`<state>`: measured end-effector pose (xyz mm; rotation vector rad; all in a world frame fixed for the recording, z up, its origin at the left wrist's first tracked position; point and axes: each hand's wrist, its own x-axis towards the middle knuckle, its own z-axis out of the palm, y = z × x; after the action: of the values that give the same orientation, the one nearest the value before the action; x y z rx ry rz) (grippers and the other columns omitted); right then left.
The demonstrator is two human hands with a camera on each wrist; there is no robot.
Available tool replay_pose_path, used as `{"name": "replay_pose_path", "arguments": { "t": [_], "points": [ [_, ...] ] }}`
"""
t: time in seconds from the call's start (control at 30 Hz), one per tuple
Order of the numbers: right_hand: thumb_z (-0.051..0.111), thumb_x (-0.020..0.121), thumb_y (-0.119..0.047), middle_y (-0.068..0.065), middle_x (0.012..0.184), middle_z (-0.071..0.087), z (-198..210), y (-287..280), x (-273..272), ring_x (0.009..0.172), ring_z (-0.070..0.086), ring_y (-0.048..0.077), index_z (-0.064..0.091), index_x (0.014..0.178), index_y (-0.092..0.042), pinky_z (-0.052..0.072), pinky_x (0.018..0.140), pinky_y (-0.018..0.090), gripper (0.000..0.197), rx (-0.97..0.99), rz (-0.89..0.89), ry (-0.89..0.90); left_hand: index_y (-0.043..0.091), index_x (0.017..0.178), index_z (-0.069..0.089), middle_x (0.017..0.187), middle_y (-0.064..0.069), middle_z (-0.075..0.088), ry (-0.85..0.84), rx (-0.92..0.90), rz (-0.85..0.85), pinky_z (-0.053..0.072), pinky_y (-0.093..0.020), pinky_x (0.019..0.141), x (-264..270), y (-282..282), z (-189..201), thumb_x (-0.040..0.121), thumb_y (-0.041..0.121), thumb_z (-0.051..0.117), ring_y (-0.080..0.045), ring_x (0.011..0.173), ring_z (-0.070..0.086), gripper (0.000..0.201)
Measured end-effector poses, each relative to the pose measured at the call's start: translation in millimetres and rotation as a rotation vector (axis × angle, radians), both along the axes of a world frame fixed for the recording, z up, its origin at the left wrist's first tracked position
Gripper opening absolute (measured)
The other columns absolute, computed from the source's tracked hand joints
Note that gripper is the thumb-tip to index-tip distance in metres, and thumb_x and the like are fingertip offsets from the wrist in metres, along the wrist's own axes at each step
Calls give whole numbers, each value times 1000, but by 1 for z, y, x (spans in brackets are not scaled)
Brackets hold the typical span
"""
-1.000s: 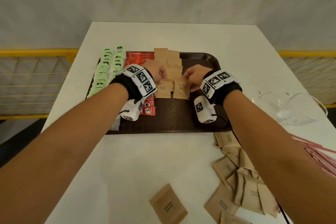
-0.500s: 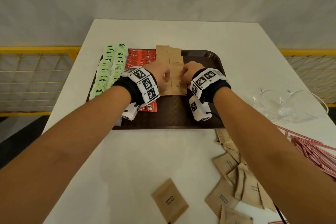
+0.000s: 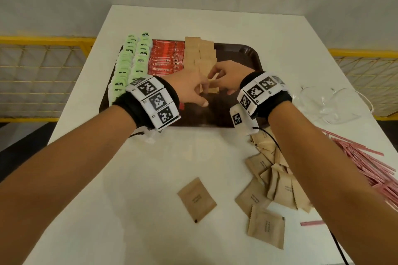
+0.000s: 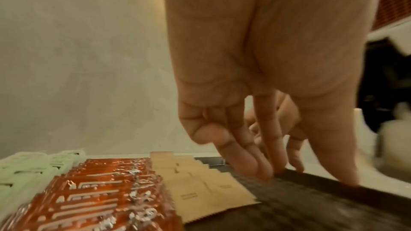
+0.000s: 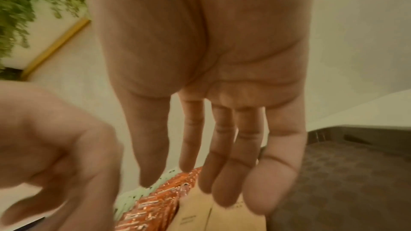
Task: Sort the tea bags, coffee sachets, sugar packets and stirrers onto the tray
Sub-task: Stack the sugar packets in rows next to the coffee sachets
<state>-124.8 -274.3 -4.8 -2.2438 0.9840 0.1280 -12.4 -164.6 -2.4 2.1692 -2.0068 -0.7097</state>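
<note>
On the brown tray (image 3: 247,51), green tea bags (image 3: 131,58) fill the left, red coffee sachets (image 3: 163,56) lie beside them, and brown sugar packets (image 3: 200,49) run in two overlapping rows. Both hands hover close together over the near end of those sugar rows. My left hand (image 3: 191,87) has loose, spread fingers and holds nothing; in the left wrist view its fingertips (image 4: 264,171) point down at the bare tray (image 4: 311,199) beside the packets (image 4: 200,187). My right hand (image 3: 226,75) is empty too, its straight fingers (image 5: 222,182) just above the nearest packets (image 5: 195,213).
On the white table near me lie a single sugar packet (image 3: 197,199) and a loose pile of several more (image 3: 273,178). Pink stirrers (image 3: 366,161) are heaped at the right edge. A clear plastic container (image 3: 329,101) stands to the right of the tray.
Both hands have come off the sugar rows they were pressing and drawn back slightly toward me, with their fingers loosened. The packets stay in place on the tray.
</note>
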Motion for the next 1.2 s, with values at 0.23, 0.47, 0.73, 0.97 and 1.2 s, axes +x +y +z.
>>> {"name": "replay_pose_path", "arguments": {
  "t": [0.23, 0.47, 0.73, 0.97, 1.2],
  "points": [
    [62, 88, -30, -2, 86, 59, 14, 59, -36, 80, 59, 12, 56, 107, -18, 54, 68, 26, 23, 111, 127, -55, 22, 109, 59, 92, 8, 58, 85, 211, -220, 39, -14, 65, -43, 78, -4, 79, 41, 69, -7, 79, 53, 37],
    [66, 85, -30, -3, 97, 60, 2, 97, -94, 88, 58, 13, 55, 112, -24, 50, 74, 27, 30, 132, 188, 107, 26, 107, 49, 92, 10, 44, 29, 361, -184, 35, -25, 69, -70, 123, -37, 67, 46, 78, -6, 79, 41, 53],
    [79, 71, -27, -11, 96, 55, 1, 118, -157, 89, 54, 8, 54, 109, -31, 46, 76, 23, 46, 48, 152, 276, 20, 98, 41, 90, 5, 46, 37, 363, -112, 39, -27, 68, -83, 123, -43, 71, 34, 78, -13, 81, 46, 48],
    [79, 71, -25, -1, 119, 45, -16, 134, -167, 110, 45, 18, 50, 121, -22, 42, 92, 32, 58, -76, 275, 456, 21, 98, 41, 86, 4, 51, 118, 349, -69, 41, -27, 68, -86, 117, -41, 71, 26, 79, -15, 78, 50, 48],
    [75, 73, -38, -1, 124, 43, -27, 133, -157, 117, 37, 19, 49, 124, -23, 36, 96, 34, 59, -191, 233, 362, 24, 105, 47, 87, 8, 52, 126, 320, -39, 39, -19, 66, -75, 113, -32, 75, 24, 76, -9, 79, 50, 42]
  ]
}}
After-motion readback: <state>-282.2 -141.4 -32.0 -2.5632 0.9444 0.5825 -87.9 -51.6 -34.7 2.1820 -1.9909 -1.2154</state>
